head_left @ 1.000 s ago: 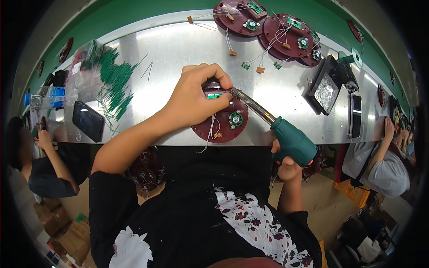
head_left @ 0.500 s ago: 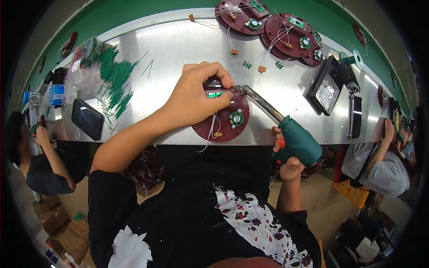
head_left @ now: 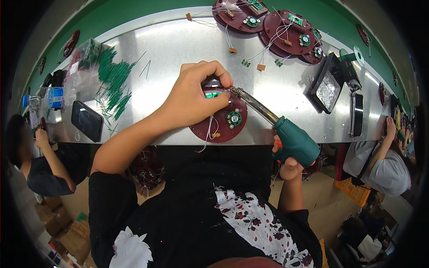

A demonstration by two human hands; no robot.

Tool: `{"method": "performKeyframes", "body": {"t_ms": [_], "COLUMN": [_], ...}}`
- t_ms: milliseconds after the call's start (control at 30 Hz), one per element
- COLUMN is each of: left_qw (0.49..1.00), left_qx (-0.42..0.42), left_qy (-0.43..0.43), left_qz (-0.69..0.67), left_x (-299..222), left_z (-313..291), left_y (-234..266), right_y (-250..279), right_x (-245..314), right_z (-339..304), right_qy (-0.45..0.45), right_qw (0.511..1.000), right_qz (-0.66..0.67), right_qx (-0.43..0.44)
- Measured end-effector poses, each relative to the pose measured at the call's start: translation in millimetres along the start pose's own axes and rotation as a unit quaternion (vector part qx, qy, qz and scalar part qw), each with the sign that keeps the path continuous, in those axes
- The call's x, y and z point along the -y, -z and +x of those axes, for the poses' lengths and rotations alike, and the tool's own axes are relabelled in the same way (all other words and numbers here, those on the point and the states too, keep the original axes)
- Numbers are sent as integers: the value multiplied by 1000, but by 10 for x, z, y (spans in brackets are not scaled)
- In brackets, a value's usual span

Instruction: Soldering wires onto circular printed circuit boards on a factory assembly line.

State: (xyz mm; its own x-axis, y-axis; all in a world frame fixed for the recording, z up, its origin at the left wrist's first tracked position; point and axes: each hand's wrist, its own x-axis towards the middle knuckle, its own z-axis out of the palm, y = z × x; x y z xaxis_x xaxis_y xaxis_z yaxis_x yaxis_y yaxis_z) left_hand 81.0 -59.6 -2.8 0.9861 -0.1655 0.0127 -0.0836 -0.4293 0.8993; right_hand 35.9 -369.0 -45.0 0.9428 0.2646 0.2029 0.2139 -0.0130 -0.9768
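Note:
My left hand (head_left: 185, 96) is bent over a maroon round housing (head_left: 231, 130) near the table's front edge, thumb and index fingertips drawn close together. Whatever they pinch is too small to make out. Between these fingers a green circuit board (head_left: 212, 94) shows; the palm hides the housing's left side. A round green-rimmed part (head_left: 234, 118) and white wires with a small orange-brown board (head_left: 216, 134) are on the housing. In my right hand (head_left: 290, 169) is a green soldering gun (head_left: 297, 142), fingers wrapped round its handle. Its long metal barrel points up-left, the tip at my left fingertips.
Several similar maroon housings (head_left: 288, 38) with wires lie at the back. Green wire pieces (head_left: 114, 80), a phone (head_left: 87, 120) and a bottle (head_left: 54, 97) are on the left. A black tray (head_left: 328, 85), a solder spool (head_left: 358, 56) and another phone (head_left: 356, 115) lie right. People work on both sides.
The soldering gun has shifted slightly left, its tip closer to my left fingertips. My left hand keeps almost the same place and grip.

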Motion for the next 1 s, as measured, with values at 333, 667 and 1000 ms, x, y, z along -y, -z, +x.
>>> {"method": "performKeyframes", "body": {"t_ms": [333, 667, 1000], "left_qw": [999, 1000, 1000], "left_qx": [-9, -6, -9], "left_qy": [-2, -7, -2], "left_qz": [34, 20, 29], "left_x": [-8, 6, -12], "left_z": [-19, -9, -7], "left_y": [-12, -10, -6], "right_y": [27, -3, 38], "right_x": [9, 47, -27], "right_z": [28, 105, -2], "right_qy": [2, 49, 12], "right_qw": [997, 992, 1000], "right_qz": [-72, -116, -16], "right_qx": [21, 22, 0]}}
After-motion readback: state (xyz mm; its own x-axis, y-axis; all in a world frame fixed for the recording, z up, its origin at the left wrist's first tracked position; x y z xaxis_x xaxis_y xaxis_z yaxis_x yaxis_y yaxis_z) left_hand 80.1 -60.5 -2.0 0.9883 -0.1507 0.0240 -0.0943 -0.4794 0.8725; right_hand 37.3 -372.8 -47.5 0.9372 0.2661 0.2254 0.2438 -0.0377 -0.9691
